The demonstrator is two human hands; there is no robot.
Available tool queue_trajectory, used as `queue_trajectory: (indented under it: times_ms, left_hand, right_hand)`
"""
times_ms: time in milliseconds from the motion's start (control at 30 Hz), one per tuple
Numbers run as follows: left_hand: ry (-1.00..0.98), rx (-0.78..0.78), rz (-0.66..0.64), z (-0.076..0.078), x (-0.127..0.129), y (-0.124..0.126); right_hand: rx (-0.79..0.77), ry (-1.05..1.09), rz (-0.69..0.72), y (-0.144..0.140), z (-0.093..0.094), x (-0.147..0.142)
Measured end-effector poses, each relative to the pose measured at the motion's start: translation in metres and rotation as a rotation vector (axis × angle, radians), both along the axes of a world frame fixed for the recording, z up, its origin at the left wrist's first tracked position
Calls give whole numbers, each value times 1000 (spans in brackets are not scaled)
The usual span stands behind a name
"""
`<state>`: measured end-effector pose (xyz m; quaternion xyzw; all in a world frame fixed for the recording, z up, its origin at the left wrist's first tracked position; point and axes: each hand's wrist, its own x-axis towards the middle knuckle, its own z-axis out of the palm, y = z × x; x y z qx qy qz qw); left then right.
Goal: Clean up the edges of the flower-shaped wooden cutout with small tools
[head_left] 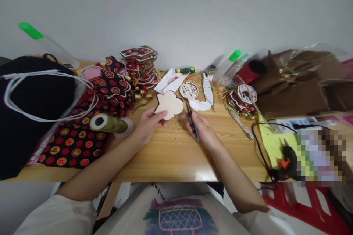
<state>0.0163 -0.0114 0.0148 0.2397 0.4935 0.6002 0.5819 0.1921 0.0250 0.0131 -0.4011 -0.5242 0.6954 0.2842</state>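
My left hand (150, 123) is closed on a pale flower-shaped wooden piece (171, 103), thumb on its face. A dark rim shows along the piece's upper left edge. To the right of it, apart from it, my right hand (202, 128) is closed around a slim dark tool that looks like thread snips (193, 126), its points upward. Small dark bits lie on the wooden table between my hands. Just beyond them are a round wooden tag (189, 90) with dark lettering, crumpled white paper (171, 80) and a white tube (207, 90).
Patterned black cloth (74, 147) and a spool of green ribbon (107, 123) lie at left. Stacked ornaments (142, 66) stand behind. At right are octagonal ornaments (245, 94), tweezers (239, 123), cardboard boxes (295, 95) and a corded glue gun (288, 161).
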Motion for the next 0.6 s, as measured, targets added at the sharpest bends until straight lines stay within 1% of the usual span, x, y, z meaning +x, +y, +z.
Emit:
queue_trajectory:
  times_ms: [133, 300, 467, 600]
  left_hand:
    - [4, 20, -51, -3, -1, 0]
    - [21, 14, -132, -1, -1, -1]
    - [4, 16, -178, -2, 1, -2]
    - [21, 2, -184, -5, 2, -3]
  right_hand:
    - [-43, 72, 54, -2, 1, -1]
    - [-85, 142, 96, -4, 0, 1]
    - [-79, 173, 104, -5, 0, 2]
    - [-58, 175, 97, -5, 1, 2]
